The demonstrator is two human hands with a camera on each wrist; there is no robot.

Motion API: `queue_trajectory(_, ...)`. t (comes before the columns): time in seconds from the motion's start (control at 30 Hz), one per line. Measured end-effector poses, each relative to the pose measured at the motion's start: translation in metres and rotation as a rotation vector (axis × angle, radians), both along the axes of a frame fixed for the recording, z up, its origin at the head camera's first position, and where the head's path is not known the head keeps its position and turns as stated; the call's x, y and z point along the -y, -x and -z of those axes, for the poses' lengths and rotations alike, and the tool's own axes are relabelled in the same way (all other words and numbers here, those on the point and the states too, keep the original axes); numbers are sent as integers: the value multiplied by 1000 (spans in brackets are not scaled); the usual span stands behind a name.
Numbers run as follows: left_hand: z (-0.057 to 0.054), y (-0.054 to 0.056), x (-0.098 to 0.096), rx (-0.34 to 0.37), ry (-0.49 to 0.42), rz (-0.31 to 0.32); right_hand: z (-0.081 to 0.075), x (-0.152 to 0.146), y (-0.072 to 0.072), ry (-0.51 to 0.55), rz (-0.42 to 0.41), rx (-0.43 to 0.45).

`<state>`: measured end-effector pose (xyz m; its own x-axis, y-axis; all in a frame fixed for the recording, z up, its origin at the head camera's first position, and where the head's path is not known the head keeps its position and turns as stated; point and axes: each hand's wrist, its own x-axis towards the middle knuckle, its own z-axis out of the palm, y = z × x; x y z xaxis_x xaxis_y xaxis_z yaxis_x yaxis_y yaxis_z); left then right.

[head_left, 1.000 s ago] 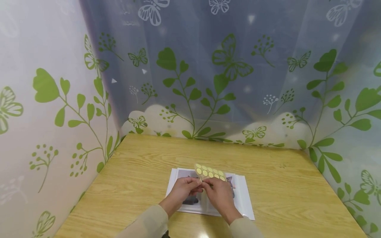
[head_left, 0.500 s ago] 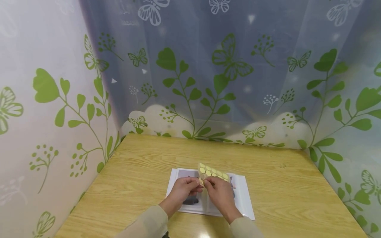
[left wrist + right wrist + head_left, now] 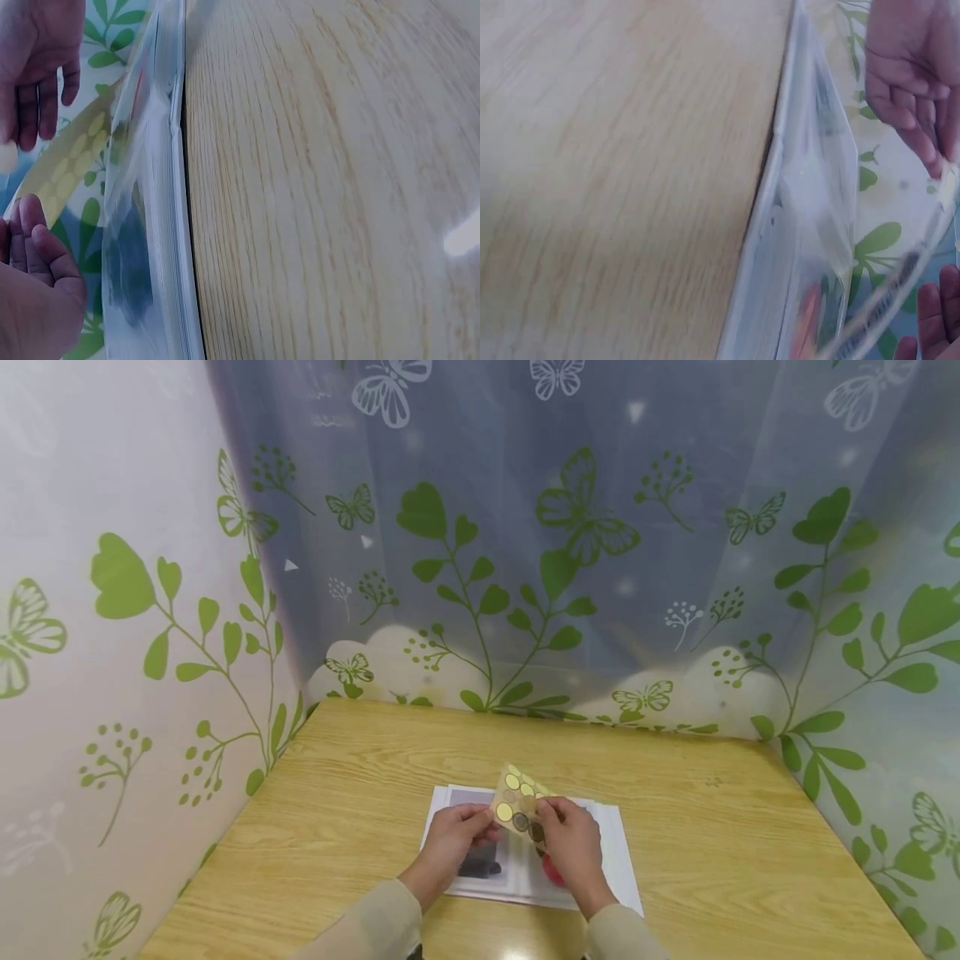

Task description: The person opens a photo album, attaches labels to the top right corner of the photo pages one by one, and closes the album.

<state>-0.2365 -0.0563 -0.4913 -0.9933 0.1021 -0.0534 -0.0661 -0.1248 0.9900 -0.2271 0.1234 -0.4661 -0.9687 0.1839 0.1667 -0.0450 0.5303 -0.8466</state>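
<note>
A sheet of round yellow stickers point(image 3: 527, 790) is held up over an open photo album point(image 3: 622, 852). My left hand point(image 3: 452, 845) pinches the sheet's left corner. My right hand point(image 3: 572, 850) grips its right part, thumb on the front. Several circles are yellow; some in the lower row look darker or see-through. Low in the left wrist view my left hand point(image 3: 45, 277) is visible, with the sticker sheet point(image 3: 71, 161) stretching between both hands. In the right wrist view the sheet point(image 3: 889, 296) appears nearly edge-on, and my right hand point(image 3: 939, 319) is partly cut off.
The album's clear pockets point(image 3: 139, 247) have raised, shiny edges. A picture with a dark shape point(image 3: 480, 860) shows on the left page, a red patch point(image 3: 552, 870) on the right. Wood-grain table point(image 3: 360, 760) surrounds it; patterned curtains point(image 3: 510, 568) stand behind and at both sides.
The sticker sheet has turned and tilted, so more of its lower rows show. My right hand has moved slightly right and up, uncovering a red patch on the album page.
</note>
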Motion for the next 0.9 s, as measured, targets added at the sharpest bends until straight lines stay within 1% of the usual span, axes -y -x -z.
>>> queue_trajectory(0.1,2,2,3,-12,-18,-19,-1,-5,2,5,31,8)
queue_trajectory(0.23,4,7,10,-10,-4,-49,0,-10,3,-8,46,10)
queue_trajectory(0.33,4,13,18,4,15,-89,2,-13,3,-13,48,20)
queue_trajectory(0.47,3,21,29,29,23,-150,6,-16,4,-39,47,39)
queue_trajectory(0.5,-1,21,32,36,20,-161,7,-17,4,-49,45,42)
queue_trajectory(0.7,0,36,43,35,37,-225,11,-19,3,-72,26,58)
queue_trajectory(0.73,4,41,45,35,37,-236,11,-19,3,-71,23,58)
queue_trajectory(0.9,2,49,52,41,25,-267,13,-21,1,-60,12,49)
